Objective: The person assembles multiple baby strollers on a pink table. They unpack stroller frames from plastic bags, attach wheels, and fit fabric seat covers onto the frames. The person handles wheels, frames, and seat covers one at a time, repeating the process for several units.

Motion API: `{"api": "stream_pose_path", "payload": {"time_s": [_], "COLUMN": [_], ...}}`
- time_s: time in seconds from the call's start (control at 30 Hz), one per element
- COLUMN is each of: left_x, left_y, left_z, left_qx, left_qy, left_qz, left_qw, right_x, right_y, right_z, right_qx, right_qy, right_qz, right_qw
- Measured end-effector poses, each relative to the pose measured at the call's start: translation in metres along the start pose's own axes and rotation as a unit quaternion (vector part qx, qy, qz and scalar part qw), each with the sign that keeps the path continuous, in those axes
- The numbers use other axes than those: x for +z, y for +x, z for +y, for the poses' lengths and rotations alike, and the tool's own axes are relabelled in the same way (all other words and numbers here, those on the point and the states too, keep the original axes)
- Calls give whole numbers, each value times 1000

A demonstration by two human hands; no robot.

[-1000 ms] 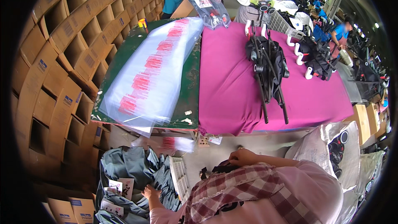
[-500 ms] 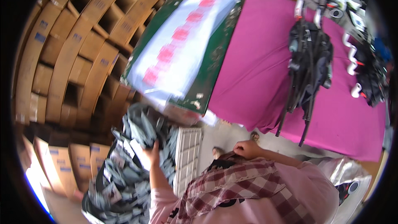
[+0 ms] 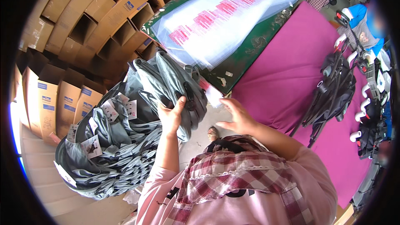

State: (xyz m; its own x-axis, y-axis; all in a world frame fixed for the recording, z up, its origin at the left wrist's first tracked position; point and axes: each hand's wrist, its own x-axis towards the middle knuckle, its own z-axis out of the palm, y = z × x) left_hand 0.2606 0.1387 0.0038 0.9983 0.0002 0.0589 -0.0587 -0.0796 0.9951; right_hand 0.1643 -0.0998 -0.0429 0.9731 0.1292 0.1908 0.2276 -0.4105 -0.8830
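Observation:
My left hand [image 3: 170, 118] grips a folded grey fabric canopy [image 3: 166, 75] with black plastic fittings, thumb on the near side. It is held up in front of me, its layers curved and pressed together. My right hand [image 3: 239, 118] is raised to its right with fingers apart, holding nothing and not touching the fabric. Below and left of the left hand lies a big heap of similar grey canopies [image 3: 129, 150], several with white card tags [image 3: 92, 146] attached.
Cardboard boxes [image 3: 48, 96] are stacked along the left. A green table [image 3: 250, 52] bears printed clear plastic sheets [image 3: 208, 21]. Beside it, a magenta-covered table [image 3: 266, 87] holds a folded black stroller frame [image 3: 333, 87] and white curved parts [image 3: 362, 110]. A co-worker in blue [image 3: 356, 12] is at far right.
My left hand has lifted the grey canopy from the heap, up and to the right. My right hand has opened and moved away from my body toward it. The view has shifted.

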Motion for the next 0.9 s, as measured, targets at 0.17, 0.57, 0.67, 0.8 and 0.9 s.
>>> {"api": "stream_pose_path", "payload": {"time_s": [0.17,0.57,0.67,0.8,0.9], "left_x": [-30,-164,-203,-235,-293], "left_y": [-6,21,36,27,26], "left_z": [-25,-12,32,144,148], "left_qx": [-25,26,105,318,363], "left_qy": [-68,-45,63,-102,-232], "left_qz": [14,76,249,536,470], "left_qw": [997,996,961,775,770], "right_x": [89,166,112,0,-61], "right_y": [70,135,158,180,166], "right_z": [-23,-66,-82,-113,-187], "right_qx": [8,-102,-29,-10,-124], "right_qy": [-13,47,110,277,255], "right_qz": [54,97,198,283,445], "right_qw": [998,989,974,918,850]}}
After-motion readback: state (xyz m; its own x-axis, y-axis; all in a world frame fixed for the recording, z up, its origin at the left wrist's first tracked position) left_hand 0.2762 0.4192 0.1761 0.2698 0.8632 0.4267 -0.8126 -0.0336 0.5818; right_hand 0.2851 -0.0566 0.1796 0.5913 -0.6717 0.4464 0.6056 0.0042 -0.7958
